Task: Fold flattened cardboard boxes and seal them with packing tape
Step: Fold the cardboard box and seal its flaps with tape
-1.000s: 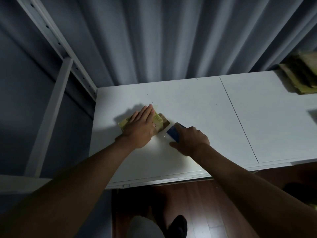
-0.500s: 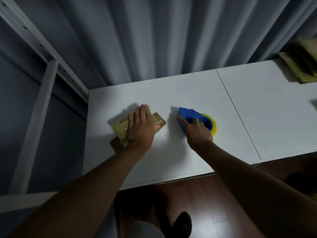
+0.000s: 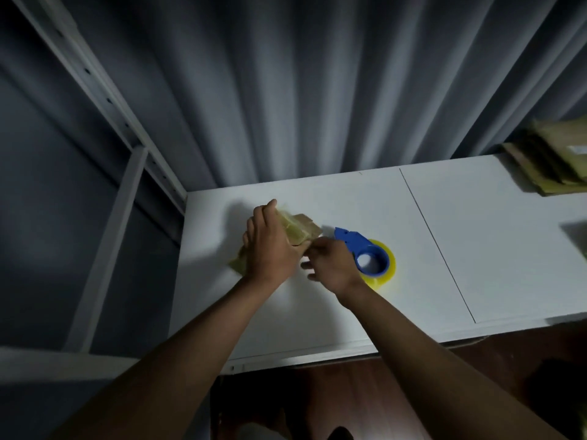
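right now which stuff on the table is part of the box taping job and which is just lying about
In the job:
- small cardboard box, held by the left hand
- blue tape dispenser with its yellow roll, lying on the white table
- right hand, reaching to the box

Lying about:
- stack of flattened cardboard at the far right, untouched
- grey curtain
- metal shelf frame

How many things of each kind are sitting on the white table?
Small brown cardboard box with tape, held by the left hand: 1
Blue tape dispenser with yellow tape roll, beside the right hand: 1
Stack of flattened cardboard boxes: 1
Total: 3
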